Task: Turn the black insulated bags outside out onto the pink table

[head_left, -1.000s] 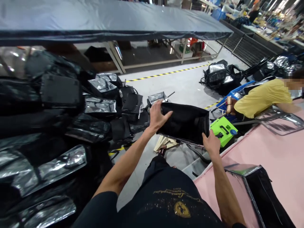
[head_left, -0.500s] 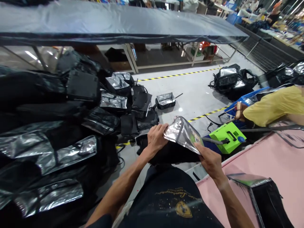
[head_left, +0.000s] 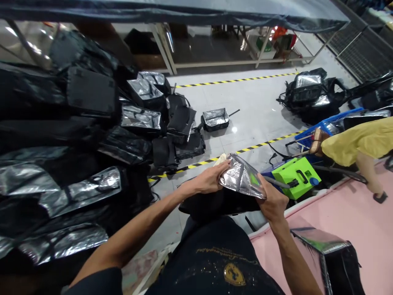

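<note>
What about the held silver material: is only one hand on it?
No, the left hand and right hand both hold the silver material.

The foil-lined bag (head_left: 233, 203) at centre is black outside and shiny silver within, with a green patch towards the right. Black bags (head_left: 92, 92) with silver linings (head_left: 90, 190) fill the left. At right, a lime-green case (head_left: 293, 174) has a blue cap (head_left: 313, 181), beside a pale pink tabletop (head_left: 353, 209) and a yellow shirt (head_left: 353, 139). Black-and-yellow diagonally striped tape (head_left: 258, 146) crosses the light grey floor (head_left: 254, 102). A gold crest (head_left: 233, 274) marks the dark shirt (head_left: 196, 274) at bottom centre.
</note>
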Motion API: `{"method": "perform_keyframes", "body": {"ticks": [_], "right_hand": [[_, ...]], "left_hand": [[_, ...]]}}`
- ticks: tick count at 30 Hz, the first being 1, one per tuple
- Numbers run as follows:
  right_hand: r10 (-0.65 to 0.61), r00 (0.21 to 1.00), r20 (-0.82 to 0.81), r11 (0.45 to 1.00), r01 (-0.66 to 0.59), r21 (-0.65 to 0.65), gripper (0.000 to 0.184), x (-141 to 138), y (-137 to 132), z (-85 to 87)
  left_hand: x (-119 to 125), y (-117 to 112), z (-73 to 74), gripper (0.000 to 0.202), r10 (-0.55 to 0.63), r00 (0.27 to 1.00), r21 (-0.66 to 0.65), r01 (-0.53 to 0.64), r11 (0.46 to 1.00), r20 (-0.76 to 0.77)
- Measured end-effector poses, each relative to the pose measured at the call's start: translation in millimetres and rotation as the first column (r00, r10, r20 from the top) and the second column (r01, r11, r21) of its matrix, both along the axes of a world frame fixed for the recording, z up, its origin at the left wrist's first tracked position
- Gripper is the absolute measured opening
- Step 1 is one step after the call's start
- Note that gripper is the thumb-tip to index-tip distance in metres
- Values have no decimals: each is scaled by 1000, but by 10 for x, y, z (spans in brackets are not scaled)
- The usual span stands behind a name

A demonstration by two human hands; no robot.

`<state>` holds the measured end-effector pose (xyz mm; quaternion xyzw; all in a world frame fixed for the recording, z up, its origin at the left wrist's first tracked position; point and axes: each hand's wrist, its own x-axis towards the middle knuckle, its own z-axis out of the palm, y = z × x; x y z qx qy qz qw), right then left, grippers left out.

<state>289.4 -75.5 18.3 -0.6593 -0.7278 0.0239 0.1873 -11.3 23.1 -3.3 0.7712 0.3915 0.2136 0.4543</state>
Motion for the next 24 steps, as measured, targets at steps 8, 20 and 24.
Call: {"method": "perform_keyframes", "body": {"ticks": [8, 20, 24], "right_hand": [[146, 989, 35, 965, -134, -225, 49, -226, 902, 280], [272, 852, -448, 747, -480, -459, 31, -434, 2444, 91], [147, 863, -483, 730, -424, -536, 34, -235, 2481, -37]], "left_hand": [[-186, 633, -96, 71, -11, 998, -322, 32, 946, 67], [-440, 1073, -570, 87, 108, 983, -569, -6, 822, 147], [-448, 1087, -604, 77, 125, 992, -466, -96, 880, 33]]}}
